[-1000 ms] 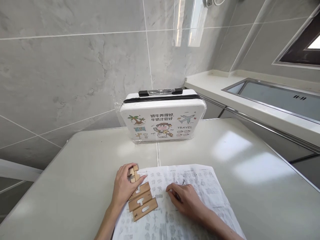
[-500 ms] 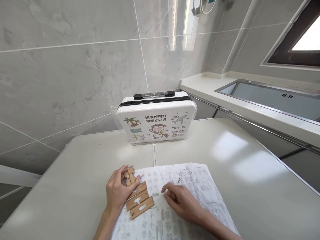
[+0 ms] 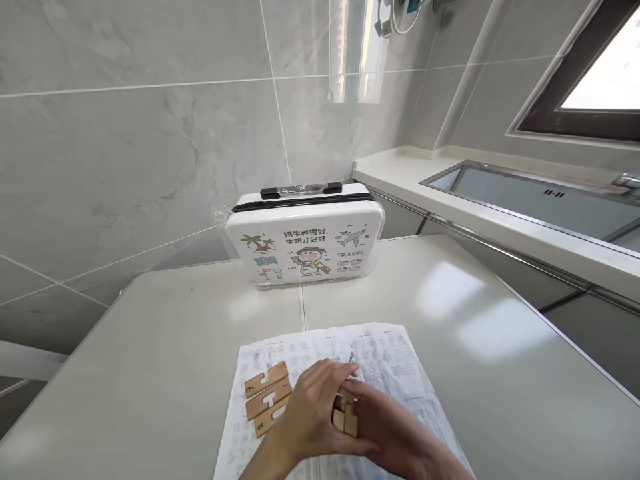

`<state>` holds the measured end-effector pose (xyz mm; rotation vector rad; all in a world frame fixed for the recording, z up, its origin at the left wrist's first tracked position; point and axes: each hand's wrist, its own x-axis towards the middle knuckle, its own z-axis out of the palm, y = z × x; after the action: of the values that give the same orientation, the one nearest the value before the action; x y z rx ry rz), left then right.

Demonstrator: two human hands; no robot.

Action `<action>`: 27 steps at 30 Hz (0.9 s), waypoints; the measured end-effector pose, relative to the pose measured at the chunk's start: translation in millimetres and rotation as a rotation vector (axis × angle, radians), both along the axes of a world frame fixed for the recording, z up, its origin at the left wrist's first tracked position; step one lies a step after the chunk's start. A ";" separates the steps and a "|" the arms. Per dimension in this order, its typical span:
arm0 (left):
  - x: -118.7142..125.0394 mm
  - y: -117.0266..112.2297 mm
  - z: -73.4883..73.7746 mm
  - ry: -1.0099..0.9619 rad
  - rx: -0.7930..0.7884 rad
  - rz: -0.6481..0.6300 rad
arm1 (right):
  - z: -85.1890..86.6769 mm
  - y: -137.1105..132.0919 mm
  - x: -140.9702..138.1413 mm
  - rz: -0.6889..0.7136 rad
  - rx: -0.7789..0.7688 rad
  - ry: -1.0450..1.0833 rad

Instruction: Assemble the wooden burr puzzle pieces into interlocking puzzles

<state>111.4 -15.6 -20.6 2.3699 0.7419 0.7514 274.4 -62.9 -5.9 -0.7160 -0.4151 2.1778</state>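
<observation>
My left hand (image 3: 313,410) and my right hand (image 3: 393,427) are closed together around small wooden puzzle blocks (image 3: 345,421), with part of the blocks showing in the gap between my palms. Fingers cover the rest. Left of them, three flat wooden puzzle pieces with cut-outs lie side by side: the one marked 3 (image 3: 265,379), a middle one (image 3: 269,399) and the one marked 2 (image 3: 267,420), partly covered by my left hand. All rest on a white sheet of printed diagrams (image 3: 315,341).
A white cartoon-printed suitcase (image 3: 310,240) in plastic wrap stands at the back of the pale table (image 3: 165,347), near the tiled wall (image 3: 140,147). To the right runs a counter (image 3: 400,187) with an inset sink (image 3: 525,197).
My left hand has carried the wooden blocks rightward, away from beside the flat pieces. My right hand has come round to meet it, and both now enclose the blocks.
</observation>
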 end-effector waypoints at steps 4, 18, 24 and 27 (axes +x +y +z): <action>5.7 0.9 -7.1 -0.031 -0.174 0.005 | -1.1 -5.8 15.6 -0.082 -0.025 -0.010; 10.0 2.7 -12.1 -0.315 -0.739 -0.054 | 2.3 -22.8 41.3 -0.216 -0.115 0.129; 9.9 4.9 -27.1 -0.618 -0.890 -0.023 | 10.1 -14.1 49.8 -0.265 -0.135 0.123; 9.6 5.4 -27.2 -0.679 -0.994 -0.045 | 13.8 -10.6 51.1 -0.263 -0.129 0.121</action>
<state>121.0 -10.3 -47.8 1.1350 0.5557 0.8290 325.5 -73.4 7.9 -0.6641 -0.1113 1.9974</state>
